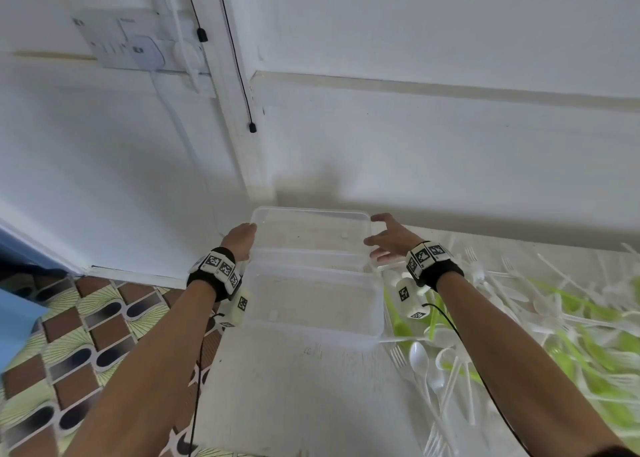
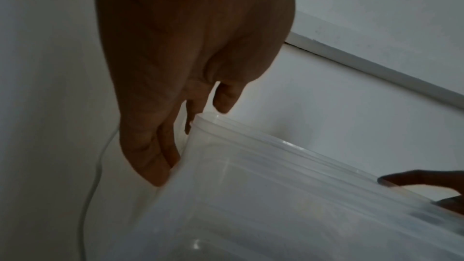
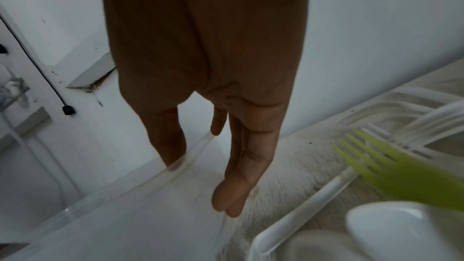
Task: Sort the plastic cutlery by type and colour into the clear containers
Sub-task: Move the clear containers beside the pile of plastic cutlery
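Two clear containers stand at the left end of the white table (image 1: 304, 404), the far container (image 1: 311, 231) behind the near container (image 1: 311, 301); both look empty. My left hand (image 1: 247, 235) lies against the far container's left wall (image 2: 251, 166), fingers (image 2: 160, 166) straight down its outside, thumb by the far corner. My right hand (image 1: 375, 230) is spread at its right end, thumb (image 3: 170, 146) touching the rim (image 3: 125, 192), fingers (image 3: 233, 195) outside the wall. A mixed pile of white and green cutlery (image 1: 519, 318) covers the table to the right, with a green fork (image 3: 376, 162) and a white spoon (image 3: 391, 225) nearest my right wrist.
A white wall (image 1: 415, 145) rises directly behind the far container. The table's left edge (image 1: 216, 370) drops to a patterned tile floor (image 1: 86, 318). Wall sockets (image 1: 135, 46) and hanging black cables (image 1: 239, 76) are up on the left.
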`<act>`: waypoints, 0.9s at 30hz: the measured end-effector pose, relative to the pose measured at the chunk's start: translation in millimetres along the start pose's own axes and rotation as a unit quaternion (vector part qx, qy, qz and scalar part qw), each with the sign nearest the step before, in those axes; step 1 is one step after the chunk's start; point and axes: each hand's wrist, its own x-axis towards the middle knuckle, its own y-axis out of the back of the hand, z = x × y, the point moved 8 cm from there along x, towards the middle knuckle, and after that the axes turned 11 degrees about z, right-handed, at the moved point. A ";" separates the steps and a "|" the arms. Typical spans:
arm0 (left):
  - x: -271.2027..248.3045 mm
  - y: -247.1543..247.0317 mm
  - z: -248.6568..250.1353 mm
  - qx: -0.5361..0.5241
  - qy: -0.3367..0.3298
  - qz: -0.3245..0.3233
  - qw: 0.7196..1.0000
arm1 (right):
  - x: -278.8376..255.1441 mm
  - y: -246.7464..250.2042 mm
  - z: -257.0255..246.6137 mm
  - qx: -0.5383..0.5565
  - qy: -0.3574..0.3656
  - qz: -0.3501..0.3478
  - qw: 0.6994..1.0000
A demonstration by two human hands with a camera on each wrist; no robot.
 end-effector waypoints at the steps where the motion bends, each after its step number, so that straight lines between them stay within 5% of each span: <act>1: 0.0 -2.2 0.3 0.003 0.004 -0.012 1.000 | -5.3 -0.2 -0.7 0.011 0.001 -0.014 1.000; 7: 1.2 1.4 -11.3 -0.017 0.003 -0.059 0.998 | -30.1 0.1 3.4 -0.008 0.033 -0.101 0.994; 17: -13.1 -10.8 6.8 -0.018 -0.031 -0.052 0.998 | -30.5 18.9 11.3 -0.080 0.077 0.040 0.993; 21: -12.1 -9.5 5.0 0.002 -0.023 -0.044 0.999 | -43.2 32.0 17.9 -0.230 0.116 0.132 0.957; 27: -52.5 -14.9 28.2 0.213 -0.142 0.021 0.967 | -57.5 4.6 35.5 -0.343 0.157 0.133 0.917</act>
